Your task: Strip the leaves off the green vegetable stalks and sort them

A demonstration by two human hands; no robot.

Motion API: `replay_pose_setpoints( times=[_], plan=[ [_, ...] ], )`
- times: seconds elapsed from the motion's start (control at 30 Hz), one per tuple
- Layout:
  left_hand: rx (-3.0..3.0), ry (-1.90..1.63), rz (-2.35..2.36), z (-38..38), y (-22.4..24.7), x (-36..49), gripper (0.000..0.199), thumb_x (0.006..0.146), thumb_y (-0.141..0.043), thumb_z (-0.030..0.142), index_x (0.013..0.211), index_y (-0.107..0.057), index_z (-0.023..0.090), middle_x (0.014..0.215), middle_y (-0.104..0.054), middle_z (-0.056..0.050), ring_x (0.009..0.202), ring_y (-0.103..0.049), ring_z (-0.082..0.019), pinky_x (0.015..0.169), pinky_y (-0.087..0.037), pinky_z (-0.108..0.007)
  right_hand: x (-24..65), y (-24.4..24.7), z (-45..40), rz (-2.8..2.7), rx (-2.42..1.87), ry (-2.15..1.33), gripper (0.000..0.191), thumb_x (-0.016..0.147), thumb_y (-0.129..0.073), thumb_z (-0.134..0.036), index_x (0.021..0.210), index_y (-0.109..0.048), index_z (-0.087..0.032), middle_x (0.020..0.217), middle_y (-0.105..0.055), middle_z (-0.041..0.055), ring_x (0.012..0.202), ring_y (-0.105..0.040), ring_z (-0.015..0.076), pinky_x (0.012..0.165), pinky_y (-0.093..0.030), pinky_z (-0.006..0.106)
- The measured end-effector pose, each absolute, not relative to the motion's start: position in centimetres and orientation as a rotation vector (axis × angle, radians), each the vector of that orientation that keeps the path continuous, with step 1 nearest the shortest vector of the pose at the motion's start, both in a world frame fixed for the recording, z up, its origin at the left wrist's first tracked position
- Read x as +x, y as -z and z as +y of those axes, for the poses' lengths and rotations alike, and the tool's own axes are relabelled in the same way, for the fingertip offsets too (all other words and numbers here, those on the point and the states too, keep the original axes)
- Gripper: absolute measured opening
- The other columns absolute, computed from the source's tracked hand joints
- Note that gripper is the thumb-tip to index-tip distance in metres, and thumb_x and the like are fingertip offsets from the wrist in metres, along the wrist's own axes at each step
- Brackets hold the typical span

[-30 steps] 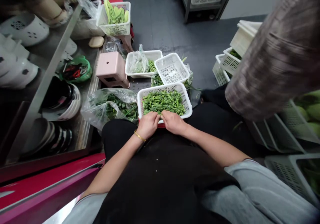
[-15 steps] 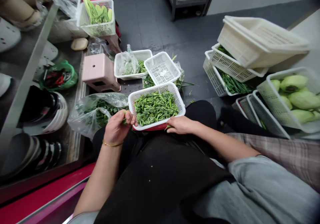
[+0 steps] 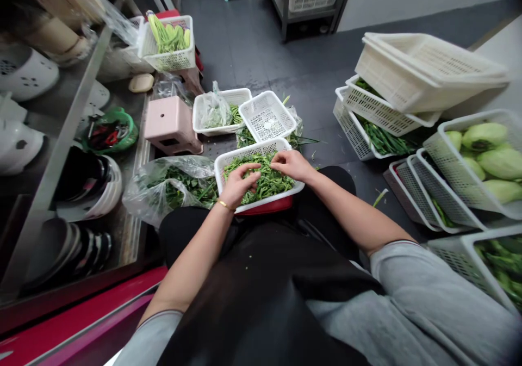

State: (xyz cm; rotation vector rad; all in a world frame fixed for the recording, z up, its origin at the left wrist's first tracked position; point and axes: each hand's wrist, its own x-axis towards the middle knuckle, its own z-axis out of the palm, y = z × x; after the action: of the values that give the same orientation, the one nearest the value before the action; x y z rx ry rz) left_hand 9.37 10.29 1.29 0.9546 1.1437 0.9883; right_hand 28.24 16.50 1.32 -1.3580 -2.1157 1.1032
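Observation:
A white plastic basket (image 3: 299,185) full of cut green flowering stems (image 3: 267,189), like broccolini, stands between my knees on something red. My left hand (image 3: 240,183) is over the basket's left part, thumb and forefinger stretched out and apart, with nothing visible between them. Above the right part of the stems is my right hand (image 3: 294,166), its fingers bent down and drawn together. Whatever its fingertips hold, if anything, is too small to make out. Left of the basket lies a clear plastic bag (image 3: 157,192) of leafy greens.
Beyond are a white basket (image 3: 267,117) and another with bagged greens (image 3: 222,128). A pink stool (image 3: 171,121) stands left, beside a metal shelf with bowls. At right are stacked crates (image 3: 391,83) and a basket of pale green gourds (image 3: 487,137). A pale stalk (image 3: 380,197) lies on the floor.
Both hands have moved from the basket's near edge to over the stems. The green piece seen in my right hand no longer shows. Plaid cloth at right is gone, revealing a basket of greens.

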Motion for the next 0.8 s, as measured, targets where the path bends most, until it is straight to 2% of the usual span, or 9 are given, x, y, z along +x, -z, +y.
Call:
replay_pose_setpoints(
  times=[0.07, 0.13, 0.27, 0.37, 0.43, 0.53, 0.67, 0.73, 0.8],
  plan=[
    [1.074, -0.952, 1.185, 11.0, -0.4, 10.0, 0.028, 0.066, -0.075, 0.034, 0.083, -0.065, 0.013, 0.054, -0.049, 0.004, 0.043, -0.044, -0.007, 0.041, -0.035, -0.019, 27.6, -1.7, 16.2, -1.997, -1.241, -1.337, 0.028, 0.085, -0.053, -0.038, 0.091, -0.064, -0.012, 0.073, -0.067, 0.0032, 0.056, -0.059, 0.0103, 0.055, -0.045, 0.021],
    [1.075, -0.952, 1.204, 11.3, 0.2, 9.9, 0.027, 0.066, -0.074, 0.036, 0.066, -0.061, 0.012, 0.052, -0.047, 0.003, 0.042, -0.043, -0.006, 0.04, -0.033, -0.019, 27.1, -1.1, 16.0, -1.992, -1.266, -1.364, 0.034, 0.09, -0.044, -0.039, 0.099, -0.063, -0.012, 0.079, -0.069, 0.0054, 0.058, -0.061, 0.0111, 0.054, -0.046, 0.021],
    [0.736, -1.019, 1.098, 10.8, 0.5, 7.8, 0.022, 0.066, -0.067, 0.031, 0.062, -0.056, 0.013, 0.063, -0.056, -0.002, 0.056, -0.053, -0.012, 0.043, -0.04, -0.021, 27.0, 2.0, 16.1, -2.483, -1.634, -0.928, 0.026, 0.083, -0.055, -0.033, 0.086, -0.069, -0.011, 0.089, -0.07, 0.0123, 0.083, -0.066, 0.0202, 0.07, -0.048, 0.026],
    [0.568, -1.02, 0.98, 10.0, 0.4, 6.5, 0.015, 0.061, -0.063, 0.025, 0.067, -0.054, 0.014, 0.069, -0.06, -0.004, 0.065, -0.059, -0.017, 0.044, -0.041, -0.021, 27.2, 3.0, 16.5, -2.729, -1.756, -0.774, 0.02, 0.075, -0.065, -0.029, 0.078, -0.069, -0.01, 0.09, -0.069, 0.0164, 0.089, -0.064, 0.0265, 0.073, -0.048, 0.03],
    [0.554, -0.978, 0.972, 9.7, 0.4, 6.4, 0.021, 0.06, -0.062, 0.022, 0.08, -0.058, 0.015, 0.065, -0.059, -0.002, 0.058, -0.058, -0.016, 0.042, -0.038, -0.021, 27.5, 2.4, 16.9, -2.646, -1.71, -0.872, 0.017, 0.074, -0.065, -0.027, 0.076, -0.068, -0.011, 0.085, -0.07, 0.0134, 0.083, -0.065, 0.0233, 0.07, -0.048, 0.028],
    [0.588, -0.94, 1.057, 9.8, 0.7, 7.5, 0.037, 0.063, -0.068, 0.025, 0.097, -0.06, 0.014, 0.055, -0.051, 0.004, 0.048, -0.051, -0.011, 0.04, -0.032, -0.019, 28.0, 0.5, 17.3, -2.247, -1.526, -1.381, 0.017, 0.079, -0.062, -0.029, 0.081, -0.064, -0.012, 0.072, -0.067, 0.0058, 0.059, -0.061, 0.0128, 0.056, -0.047, 0.022],
    [0.745, -0.897, 1.148, 10.2, 0.6, 9.5, 0.04, 0.064, -0.074, 0.042, 0.088, -0.064, 0.012, 0.063, -0.057, 0.001, 0.053, -0.051, -0.01, 0.046, -0.035, -0.02, 27.6, -1.4, 16.1, -1.784, -1.224, -1.955, 0.026, 0.085, -0.057, -0.036, 0.093, -0.057, -0.011, 0.068, -0.066, 0.005, 0.045, -0.055, 0.0085, 0.048, -0.045, 0.02],
    [0.888, -0.825, 1.087, 10.1, 0.5, 9.8, 0.039, 0.063, -0.074, 0.045, 0.079, -0.064, 0.011, 0.066, -0.06, -0.002, 0.057, -0.052, -0.01, 0.051, -0.039, -0.022, 27.2, -2.0, 14.8, -1.875, -1.183, -1.945, 0.03, 0.089, -0.049, -0.039, 0.092, -0.058, -0.011, 0.07, -0.067, 0.0075, 0.047, -0.057, 0.0098, 0.051, -0.047, 0.022],
    [1.03, -0.677, 1.044, 9.4, 0.5, 9.4, 0.037, 0.064, -0.074, 0.045, 0.077, -0.064, 0.011, 0.064, -0.061, -0.002, 0.057, -0.053, -0.011, 0.054, -0.04, -0.022, 27.1, -2.6, 13.3, -2.22, -1.155, -1.683, 0.032, 0.092, -0.043, -0.038, 0.091, -0.061, -0.011, 0.074, -0.068, 0.0095, 0.055, -0.061, 0.0122, 0.056, -0.046, 0.023]
  ],
)
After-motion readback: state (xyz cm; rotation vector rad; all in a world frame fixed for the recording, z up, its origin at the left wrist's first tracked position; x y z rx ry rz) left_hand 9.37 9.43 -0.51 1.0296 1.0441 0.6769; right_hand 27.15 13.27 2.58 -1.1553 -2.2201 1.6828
